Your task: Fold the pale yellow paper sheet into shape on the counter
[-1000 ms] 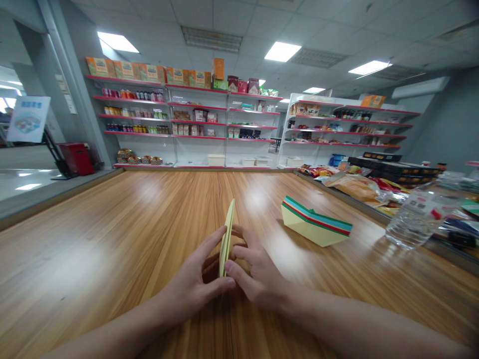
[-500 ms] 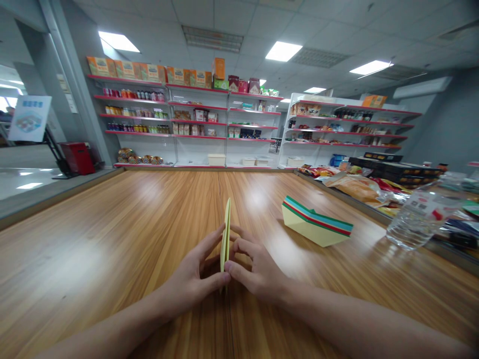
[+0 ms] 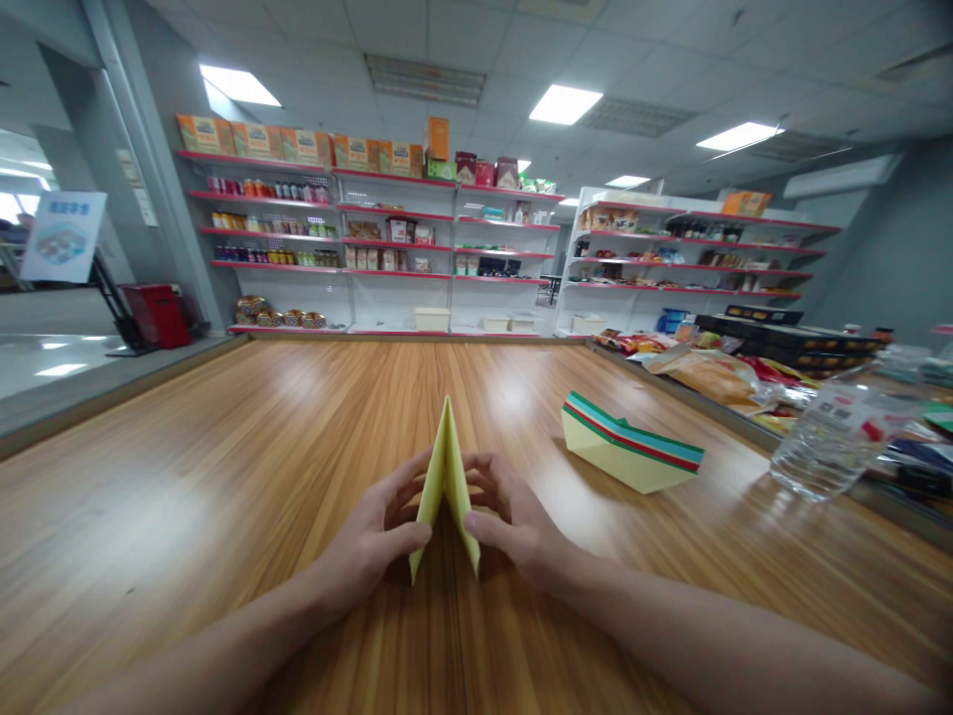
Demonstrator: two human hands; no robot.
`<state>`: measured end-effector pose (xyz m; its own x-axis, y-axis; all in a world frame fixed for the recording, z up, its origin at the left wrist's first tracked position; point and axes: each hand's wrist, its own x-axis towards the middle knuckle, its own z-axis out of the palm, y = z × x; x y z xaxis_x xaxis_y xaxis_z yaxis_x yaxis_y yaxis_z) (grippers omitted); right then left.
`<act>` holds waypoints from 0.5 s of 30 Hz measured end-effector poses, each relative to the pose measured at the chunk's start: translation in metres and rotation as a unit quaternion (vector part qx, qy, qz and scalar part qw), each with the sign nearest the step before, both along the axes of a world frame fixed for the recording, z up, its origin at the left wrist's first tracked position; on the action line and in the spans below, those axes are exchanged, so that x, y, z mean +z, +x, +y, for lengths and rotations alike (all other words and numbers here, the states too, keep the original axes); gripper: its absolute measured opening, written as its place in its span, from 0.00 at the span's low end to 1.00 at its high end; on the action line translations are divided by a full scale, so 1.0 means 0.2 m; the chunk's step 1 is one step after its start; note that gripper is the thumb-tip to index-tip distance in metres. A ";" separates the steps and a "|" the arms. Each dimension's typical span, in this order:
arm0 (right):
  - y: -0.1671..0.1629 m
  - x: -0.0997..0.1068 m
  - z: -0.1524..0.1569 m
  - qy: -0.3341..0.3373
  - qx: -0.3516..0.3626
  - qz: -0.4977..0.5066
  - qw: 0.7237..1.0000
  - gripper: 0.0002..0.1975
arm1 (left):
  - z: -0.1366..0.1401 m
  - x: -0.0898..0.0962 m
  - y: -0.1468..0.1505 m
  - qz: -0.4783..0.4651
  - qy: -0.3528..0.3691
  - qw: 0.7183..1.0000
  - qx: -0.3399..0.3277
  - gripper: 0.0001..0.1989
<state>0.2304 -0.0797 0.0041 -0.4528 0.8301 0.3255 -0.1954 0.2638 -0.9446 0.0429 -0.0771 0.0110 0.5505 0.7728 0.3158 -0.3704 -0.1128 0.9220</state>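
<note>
We have hold of a folded yellow paper (image 3: 460, 501) with both hands, in front of us at the middle of the desk (image 3: 298, 417). Its two flaps stand apart like a narrow tent, opening toward us. Our left hand (image 3: 364, 541) has the left flap in a light grip, closed down to the sheet: thumb at the near edge, fingers curved along the outer side. Our right hand (image 3: 525, 531) mirrors it on the right flap, thumb tip on the paper, fingers bent behind. The paper hides some fingertips, so we cannot tell how firmly they press. To the right, apart from our hands, a paper boat (image 3: 621, 457) with green, blue and red stripes along its top sits on the desk; farther right stands a clear plastic bottle (image 3: 823, 452), near some snack packets (image 3: 707, 377).
</note>
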 end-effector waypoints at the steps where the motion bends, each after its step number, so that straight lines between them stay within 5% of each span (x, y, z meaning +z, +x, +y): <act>1: 0.00 0.00 0.01 -0.005 0.008 0.016 1.000 0.20 | 0.00 0.00 0.00 -0.006 -0.007 1.000 0.004 0.33; 15: 0.08 0.02 0.10 -0.233 0.066 0.139 0.960 0.15 | 0.03 0.07 -0.08 -0.010 -0.243 0.970 0.028 0.21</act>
<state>0.2469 -0.0594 0.0089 -0.5136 0.8562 0.0560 -0.4605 -0.2200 -0.8600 0.0272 -0.0718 0.0259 0.5008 0.8615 -0.0833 -0.3939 0.3125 0.8644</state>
